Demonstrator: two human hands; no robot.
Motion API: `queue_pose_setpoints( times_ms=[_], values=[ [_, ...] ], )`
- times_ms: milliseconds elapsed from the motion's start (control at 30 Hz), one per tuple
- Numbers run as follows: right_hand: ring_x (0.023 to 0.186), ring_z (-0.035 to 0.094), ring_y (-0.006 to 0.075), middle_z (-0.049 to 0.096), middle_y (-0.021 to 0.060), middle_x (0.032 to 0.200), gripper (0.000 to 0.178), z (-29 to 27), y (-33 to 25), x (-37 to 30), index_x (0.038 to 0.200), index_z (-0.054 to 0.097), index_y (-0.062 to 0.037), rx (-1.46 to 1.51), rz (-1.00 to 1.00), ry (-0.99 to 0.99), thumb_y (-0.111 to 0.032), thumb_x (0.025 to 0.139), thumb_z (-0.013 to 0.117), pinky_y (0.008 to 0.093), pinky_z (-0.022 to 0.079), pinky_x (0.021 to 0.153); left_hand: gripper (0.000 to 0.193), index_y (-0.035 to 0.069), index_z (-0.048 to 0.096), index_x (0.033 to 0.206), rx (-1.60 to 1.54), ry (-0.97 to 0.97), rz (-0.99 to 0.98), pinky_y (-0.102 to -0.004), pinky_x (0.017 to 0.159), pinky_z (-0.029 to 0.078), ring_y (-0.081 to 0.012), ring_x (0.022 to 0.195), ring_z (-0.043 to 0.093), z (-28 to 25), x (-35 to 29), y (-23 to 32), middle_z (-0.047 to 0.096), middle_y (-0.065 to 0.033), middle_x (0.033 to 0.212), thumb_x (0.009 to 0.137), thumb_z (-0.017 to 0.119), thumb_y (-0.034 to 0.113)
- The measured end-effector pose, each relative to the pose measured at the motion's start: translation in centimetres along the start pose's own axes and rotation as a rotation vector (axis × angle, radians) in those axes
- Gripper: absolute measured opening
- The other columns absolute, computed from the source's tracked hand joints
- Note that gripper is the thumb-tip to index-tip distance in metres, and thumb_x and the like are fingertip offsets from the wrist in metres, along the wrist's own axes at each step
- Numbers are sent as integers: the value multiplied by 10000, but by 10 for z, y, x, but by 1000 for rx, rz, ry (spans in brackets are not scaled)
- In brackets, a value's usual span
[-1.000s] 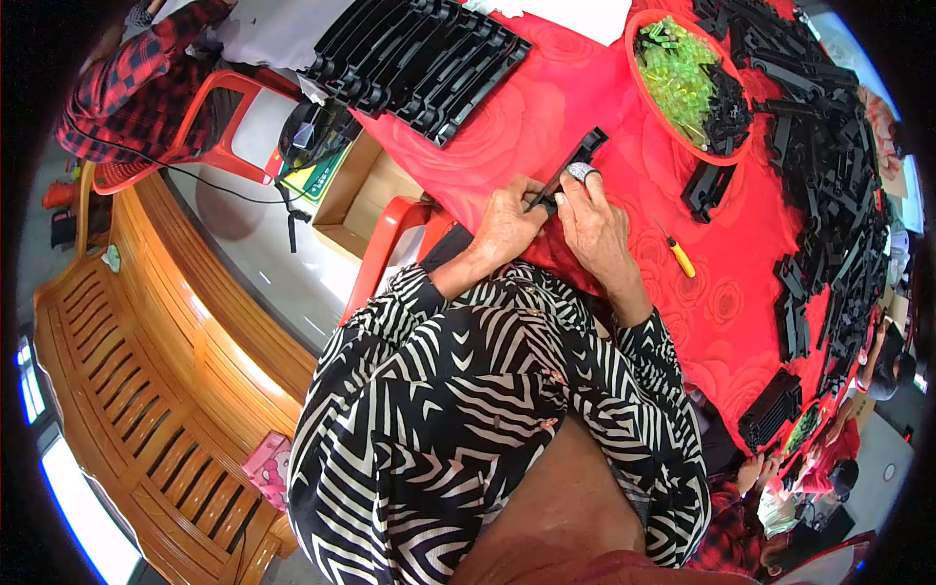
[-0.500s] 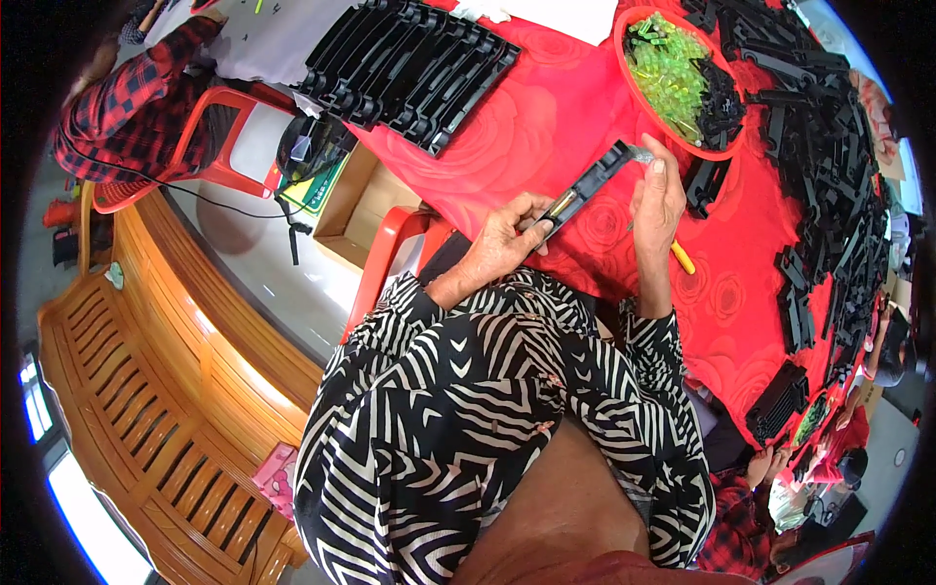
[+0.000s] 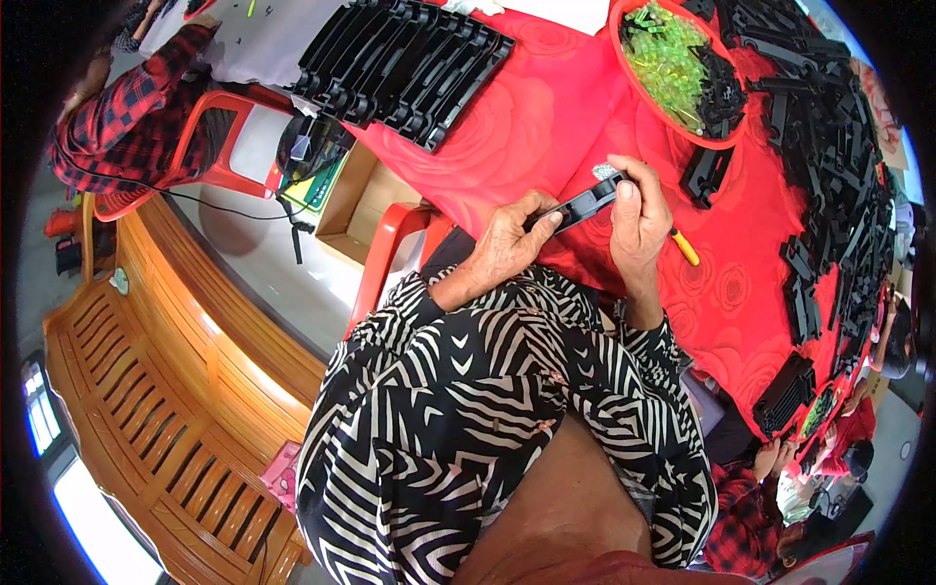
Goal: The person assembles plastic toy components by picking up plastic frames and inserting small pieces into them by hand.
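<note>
Black part [image 3: 588,203]: long and channel-shaped; held above the table between both hands, tilted, its far end higher in view and to the right.
Left hand [image 3: 512,237]: grasps the near end of the part, thumb on top, remaining fingers curled beneath.
Right hand [image 3: 639,224]: grasps the far end between thumb and bent forefinger; other fingers partly hidden.
Fingertip cover [image 3: 604,172]: silvery-white, worn on a finger of the right hand, just beside the far end of the part.
Screwdriver [image 3: 686,249]: yellow handle, lying on the cloth just right of the right hand; shaft largely concealed by that hand.
Basin [image 3: 717,143]: red-orange rim; holds translucent green pieces [image 3: 663,63] on one side and small black pieces [image 3: 721,93] on the other.
Single unit [image 3: 707,175]: black, on the cloth just below the basin.
Ordered row [image 3: 405,68]: black units side by side at the upper left of the cloth.
Loose pile [image 3: 834,146]: black units heaped along the right of the table.
Work surface: red rose-patterned tablecloth [image 3: 556,97].
Left surroundings: open cardboard box [image 3: 356,200], red chair [image 3: 385,255], slatted wooden bench [image 3: 166,429].
</note>
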State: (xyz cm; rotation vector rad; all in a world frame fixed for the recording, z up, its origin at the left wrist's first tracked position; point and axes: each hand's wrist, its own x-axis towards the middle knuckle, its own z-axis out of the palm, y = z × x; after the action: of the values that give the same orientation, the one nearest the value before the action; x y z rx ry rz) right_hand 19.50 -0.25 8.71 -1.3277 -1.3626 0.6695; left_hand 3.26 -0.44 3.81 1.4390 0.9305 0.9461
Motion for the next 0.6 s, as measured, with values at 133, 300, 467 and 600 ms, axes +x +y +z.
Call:
queue_pose_setpoints(
  times_ms=[133, 300, 467, 600],
  values=[
    [697, 512, 146, 537, 90, 794, 195, -2, -3, -3, 994, 566, 15, -85, -236, 25, -118, 875, 489, 261, 418, 625, 94, -3, 559, 876, -84, -10, -28, -239, 636, 413, -65, 699, 463, 1, -1, -1, 525, -4, 692, 847, 575, 85],
    [663, 500, 180, 517, 114, 782, 210, -1, -5, -6, 1002, 556, 26, -122, -346, 1, -125, 877, 480, 276, 409, 594, 63, 11, 571, 883, -141, -52, -126, -229, 708, 418, -62, 761, 493, -4, -2, 0, 545, 17, 773, 835, 587, 48],
    [655, 505, 232, 518, 146, 799, 215, 1, -7, -7, 1010, 541, 35, -158, -392, -34, -115, 873, 473, 303, 418, 587, 82, 1, 565, 881, -138, -61, -167, -235, 721, 432, -68, 767, 513, -5, -4, 0, 568, 4, 788, 828, 602, 52],
    [657, 508, 242, 517, 148, 798, 208, 3, -5, -9, 1005, 541, 35, -146, -393, -28, -105, 869, 471, 309, 419, 588, 87, 3, 566, 883, -100, -68, -184, -240, 725, 436, -69, 772, 518, -5, -4, -5, 571, 3, 790, 827, 607, 56]
  ],
)
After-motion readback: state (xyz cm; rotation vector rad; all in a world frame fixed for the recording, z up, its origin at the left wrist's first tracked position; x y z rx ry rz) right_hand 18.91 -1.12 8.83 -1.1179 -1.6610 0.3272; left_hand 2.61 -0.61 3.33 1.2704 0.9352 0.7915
